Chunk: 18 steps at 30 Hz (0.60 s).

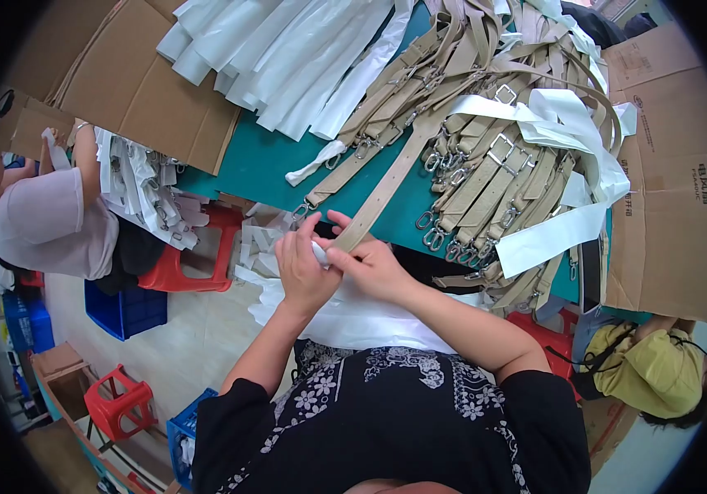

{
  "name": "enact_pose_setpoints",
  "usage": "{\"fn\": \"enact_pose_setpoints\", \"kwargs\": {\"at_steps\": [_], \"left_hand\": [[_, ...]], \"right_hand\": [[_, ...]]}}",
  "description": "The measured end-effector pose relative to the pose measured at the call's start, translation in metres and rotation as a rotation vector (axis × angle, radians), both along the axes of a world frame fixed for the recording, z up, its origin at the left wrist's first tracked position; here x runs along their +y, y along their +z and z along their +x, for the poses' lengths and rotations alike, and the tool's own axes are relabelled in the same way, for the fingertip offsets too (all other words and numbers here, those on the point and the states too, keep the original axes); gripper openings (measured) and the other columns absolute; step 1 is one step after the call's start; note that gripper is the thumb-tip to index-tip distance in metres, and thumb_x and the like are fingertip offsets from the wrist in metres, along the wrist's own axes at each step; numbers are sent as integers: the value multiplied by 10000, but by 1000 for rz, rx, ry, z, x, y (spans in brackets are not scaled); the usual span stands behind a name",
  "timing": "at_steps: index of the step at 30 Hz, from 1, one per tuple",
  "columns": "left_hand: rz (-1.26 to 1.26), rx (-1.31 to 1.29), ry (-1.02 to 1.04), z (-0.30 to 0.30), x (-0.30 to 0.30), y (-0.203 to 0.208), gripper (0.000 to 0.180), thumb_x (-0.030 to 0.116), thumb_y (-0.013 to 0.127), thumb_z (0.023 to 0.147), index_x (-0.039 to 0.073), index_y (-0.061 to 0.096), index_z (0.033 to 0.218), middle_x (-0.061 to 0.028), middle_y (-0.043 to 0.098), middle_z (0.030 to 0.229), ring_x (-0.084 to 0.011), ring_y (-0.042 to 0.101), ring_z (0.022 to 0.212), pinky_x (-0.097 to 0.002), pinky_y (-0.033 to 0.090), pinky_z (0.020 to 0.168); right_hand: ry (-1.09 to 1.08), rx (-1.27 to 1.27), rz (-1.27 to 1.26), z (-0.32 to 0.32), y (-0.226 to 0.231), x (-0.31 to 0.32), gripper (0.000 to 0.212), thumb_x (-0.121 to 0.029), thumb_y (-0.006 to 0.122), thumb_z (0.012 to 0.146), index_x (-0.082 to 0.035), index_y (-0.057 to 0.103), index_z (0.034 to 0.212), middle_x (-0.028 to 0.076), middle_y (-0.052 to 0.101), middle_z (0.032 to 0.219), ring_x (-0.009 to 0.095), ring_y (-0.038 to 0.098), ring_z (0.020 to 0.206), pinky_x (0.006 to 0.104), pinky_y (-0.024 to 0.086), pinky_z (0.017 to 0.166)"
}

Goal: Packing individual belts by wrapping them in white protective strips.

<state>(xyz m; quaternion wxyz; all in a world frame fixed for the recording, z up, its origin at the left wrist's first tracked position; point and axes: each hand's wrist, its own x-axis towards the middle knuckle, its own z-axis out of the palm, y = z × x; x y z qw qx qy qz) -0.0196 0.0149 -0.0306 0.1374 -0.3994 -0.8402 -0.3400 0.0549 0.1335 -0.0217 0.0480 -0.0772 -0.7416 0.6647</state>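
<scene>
- Right hand (378, 272) is gripping a beige strap (394, 179)
- Left hand (302, 267) is gripping white wrap (320, 253) at its end
- More straps (485, 196) with clips (434, 239) are lying on the green table (267, 165)

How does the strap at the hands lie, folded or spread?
Spread: the strap runs nearly straight from the fingers toward the other straps. Cannot tell for the end the fingers hide.

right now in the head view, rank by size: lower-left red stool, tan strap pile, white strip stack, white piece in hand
Largest to smallest:
tan strap pile
white strip stack
red stool
white piece
</scene>
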Motion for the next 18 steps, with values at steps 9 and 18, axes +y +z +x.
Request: {"fn": "enact_pose_setpoints", "kwargs": {"at_steps": [9, 18], "left_hand": [[420, -1187, -513, -29, -33, -8, 563, 65, 642, 727, -8, 401, 1230, -83, 494, 1012, -153, 487, 935, -310, 403, 836], [257, -1029, -393, -45, -45, 2, 92, 110, 537, 891, 22, 541, 865, -39, 551, 911, -114, 502, 888, -254, 403, 803]], "right_hand": [[-159, 38, -152, 3, -3, -8, 242, -100, 639, 820, -14, 616, 1045, 53, 639, 980, 120, 604, 813, 252, 482, 730], [-255, -223, -675, -14, 34, 39, 220, -238, 580, 875, -45, 595, 980, 39, 630, 934, 140, 613, 824, 267, 490, 707]]}}
